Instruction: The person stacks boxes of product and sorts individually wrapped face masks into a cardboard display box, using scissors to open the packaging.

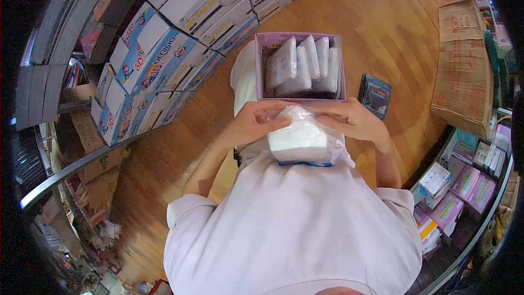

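Note:
Close to my chest is a clear plastic pack of folded white material that looks like face masks, with a blue edge at its lower side. My left hand grips its left side, fingers curled over the top. On the other side, my right hand holds the upper right of the plastic, fingers bent inward. Just beyond both hands stands an open purple box with several similar wrapped white packs leaning upright in it.
Stacked white and blue cartons rise at the left. A dark flat packet lies on the wooden floor right of the purple box. A brown carton and a shelf of small pink boxes stand at the right.

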`<move>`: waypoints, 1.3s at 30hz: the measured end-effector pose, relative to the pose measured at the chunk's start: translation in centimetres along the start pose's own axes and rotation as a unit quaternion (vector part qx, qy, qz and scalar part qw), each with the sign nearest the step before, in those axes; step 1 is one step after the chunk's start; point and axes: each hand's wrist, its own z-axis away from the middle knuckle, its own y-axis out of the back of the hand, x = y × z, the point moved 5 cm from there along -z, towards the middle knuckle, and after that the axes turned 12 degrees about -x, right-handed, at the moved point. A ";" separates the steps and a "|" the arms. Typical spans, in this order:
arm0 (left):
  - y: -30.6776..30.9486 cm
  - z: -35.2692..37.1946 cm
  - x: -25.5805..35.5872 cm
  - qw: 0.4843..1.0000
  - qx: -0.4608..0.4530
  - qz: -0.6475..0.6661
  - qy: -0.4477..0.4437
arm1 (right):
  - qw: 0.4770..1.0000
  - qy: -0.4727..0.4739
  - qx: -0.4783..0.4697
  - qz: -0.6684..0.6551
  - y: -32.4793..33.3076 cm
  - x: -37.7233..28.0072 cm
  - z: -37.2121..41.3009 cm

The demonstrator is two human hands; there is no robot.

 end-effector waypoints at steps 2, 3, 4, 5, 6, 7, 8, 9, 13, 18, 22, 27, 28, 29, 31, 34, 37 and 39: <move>0.1 0.4 -0.5 1.000 -0.005 0.003 0.008 | 1.000 0.001 -0.008 0.001 -0.2 0.8 0.5; 0.1 0.6 -0.9 1.000 -0.006 0.004 0.011 | 1.000 0.002 -0.013 0.002 -0.4 1.3 0.6; 0.0 0.7 -1.3 1.000 0.002 -0.002 0.023 | 1.000 -0.006 -0.019 -0.021 -0.6 1.8 0.6; -0.2 0.7 -1.7 0.999 0.010 -0.007 0.034 | 0.999 -0.014 -0.027 -0.043 -0.9 2.2 0.5; -0.2 0.8 -2.1 0.999 0.019 -0.012 0.045 | 0.997 -0.021 -0.035 -0.065 -1.2 2.5 0.5; -0.1 0.8 -2.2 0.999 0.017 -0.026 0.039 | 0.996 -0.021 -0.026 -0.081 -1.2 2.6 0.4; 0.0 0.8 -2.3 0.999 0.014 -0.041 0.033 | 0.995 -0.020 -0.017 -0.097 -1.3 2.6 0.3; 0.2 0.8 -2.2 0.998 0.010 -0.057 0.027 | 0.993 -0.019 -0.006 -0.112 -1.4 2.6 0.3; 0.3 1.7 -1.3 0.998 0.007 -0.049 -0.024 | 0.936 -0.010 0.066 -0.345 -3.0 4.0 1.6; -0.4 1.5 -0.6 0.997 0.038 0.039 -0.061 | 0.950 -0.029 0.053 -0.307 -8.1 7.4 2.5; -0.6 -0.1 2.0 0.992 0.019 -0.012 -0.127 | 0.913 -0.162 0.103 -0.361 -6.1 4.6 4.0; 2.4 -4.7 4.1 0.979 0.039 -0.031 -0.200 | 0.818 -0.051 0.483 -0.308 -1.0 9.1 11.4; 3.6 -6.0 2.8 0.982 0.104 -0.071 -0.139 | 0.765 -0.084 0.574 -0.280 -0.3 11.0 12.9; 4.3 -6.7 2.1 0.971 0.123 -0.166 -0.123 | 0.758 -0.067 0.577 -0.296 0.8 12.3 13.0; 5.6 -8.3 0.9 0.918 0.156 -0.350 -0.096 | 0.742 -0.030 0.586 -0.326 3.6 14.9 13.5; 5.0 -9.5 -0.2 0.913 0.123 -0.379 -0.082 | 0.720 0.000 0.584 -0.375 4.5 23.1 12.2; 4.4 -9.7 -0.6 0.900 0.085 -0.421 -0.073 | 0.707 -0.040 0.558 -0.433 3.4 32.1 9.3; 4.3 -9.5 -0.8 0.888 0.058 -0.447 -0.092 | 0.688 -0.144 0.538 -0.464 2.2 36.3 7.8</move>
